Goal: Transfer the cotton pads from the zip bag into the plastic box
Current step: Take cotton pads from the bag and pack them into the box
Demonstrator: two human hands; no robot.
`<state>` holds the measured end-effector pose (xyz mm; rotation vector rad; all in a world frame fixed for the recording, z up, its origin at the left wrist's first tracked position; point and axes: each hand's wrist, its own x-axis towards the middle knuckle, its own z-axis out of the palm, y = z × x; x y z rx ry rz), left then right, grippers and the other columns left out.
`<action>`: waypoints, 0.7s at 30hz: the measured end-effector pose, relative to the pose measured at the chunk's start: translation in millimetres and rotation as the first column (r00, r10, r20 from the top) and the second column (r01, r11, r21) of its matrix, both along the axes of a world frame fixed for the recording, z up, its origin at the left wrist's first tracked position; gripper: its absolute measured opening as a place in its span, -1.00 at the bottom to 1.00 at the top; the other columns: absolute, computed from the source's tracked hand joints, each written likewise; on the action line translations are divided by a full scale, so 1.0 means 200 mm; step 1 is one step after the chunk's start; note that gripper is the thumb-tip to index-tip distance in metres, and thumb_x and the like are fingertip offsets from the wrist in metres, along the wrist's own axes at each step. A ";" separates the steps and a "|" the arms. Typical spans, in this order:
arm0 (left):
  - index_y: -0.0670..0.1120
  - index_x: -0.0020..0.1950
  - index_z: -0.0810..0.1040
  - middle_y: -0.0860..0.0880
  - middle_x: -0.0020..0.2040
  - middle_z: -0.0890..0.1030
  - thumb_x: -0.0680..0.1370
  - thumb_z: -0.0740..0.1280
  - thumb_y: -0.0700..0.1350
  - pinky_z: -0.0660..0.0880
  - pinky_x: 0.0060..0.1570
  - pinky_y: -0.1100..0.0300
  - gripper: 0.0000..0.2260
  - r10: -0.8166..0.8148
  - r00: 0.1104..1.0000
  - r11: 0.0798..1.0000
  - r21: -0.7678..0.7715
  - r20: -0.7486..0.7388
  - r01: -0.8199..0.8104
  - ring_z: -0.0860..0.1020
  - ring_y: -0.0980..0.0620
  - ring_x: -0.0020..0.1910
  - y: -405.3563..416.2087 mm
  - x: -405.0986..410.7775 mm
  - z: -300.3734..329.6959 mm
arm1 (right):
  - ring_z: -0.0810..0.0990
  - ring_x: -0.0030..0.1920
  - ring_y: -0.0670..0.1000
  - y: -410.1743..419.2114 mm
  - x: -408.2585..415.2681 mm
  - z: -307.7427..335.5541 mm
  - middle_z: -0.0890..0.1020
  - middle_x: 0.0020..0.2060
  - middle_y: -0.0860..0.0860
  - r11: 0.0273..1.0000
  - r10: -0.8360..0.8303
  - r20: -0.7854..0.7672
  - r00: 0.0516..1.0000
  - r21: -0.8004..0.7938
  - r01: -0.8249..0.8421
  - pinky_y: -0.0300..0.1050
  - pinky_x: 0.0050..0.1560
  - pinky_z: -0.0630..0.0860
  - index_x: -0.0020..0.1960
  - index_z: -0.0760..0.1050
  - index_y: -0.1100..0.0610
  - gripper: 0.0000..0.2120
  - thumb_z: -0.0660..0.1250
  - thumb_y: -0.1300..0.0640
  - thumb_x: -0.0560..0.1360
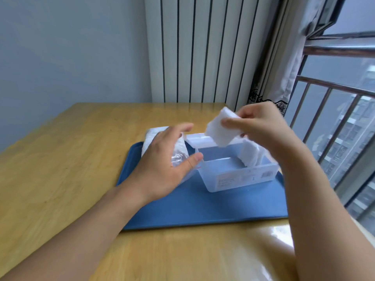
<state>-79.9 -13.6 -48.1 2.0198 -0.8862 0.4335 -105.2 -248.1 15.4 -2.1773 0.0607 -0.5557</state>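
The right hand (261, 126) is holding a stack of cotton pads (222, 129) above the plastic box (237, 173), with the thumb on the near face and the fingers (246, 113) closed on the far side. The stack is hanging tilted, its long axis running from upper right to lower left, and its lower corner is pointing down toward the open box. The box is lying directly below and slightly toward the person from the stack, so the coming move is judged to be a short descent. More pads (251, 153) are already standing upright against the right end of the box. The left hand (162, 161) is hovering spread and holding nothing, just over the zip bag (178, 153), which is lying at the left of the box on the blue tray (203, 207). The right hand is the nearer one to the box opening. The tray is resting on the table (60, 159).
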 end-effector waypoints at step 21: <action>0.05 0.33 0.55 0.11 0.25 0.59 0.44 0.43 0.08 0.43 0.30 0.01 -0.54 -0.092 0.953 0.947 0.320 0.290 -0.006 0.52 0.04 0.26 -0.04 0.02 -0.06 | 0.53 0.01 0.12 -0.08 0.09 -0.14 0.58 -0.01 0.02 0.777 -0.523 -0.212 0.825 -0.516 0.360 -0.05 -0.10 0.47 0.12 0.45 0.09 -0.35 0.64 -0.16 0.20</action>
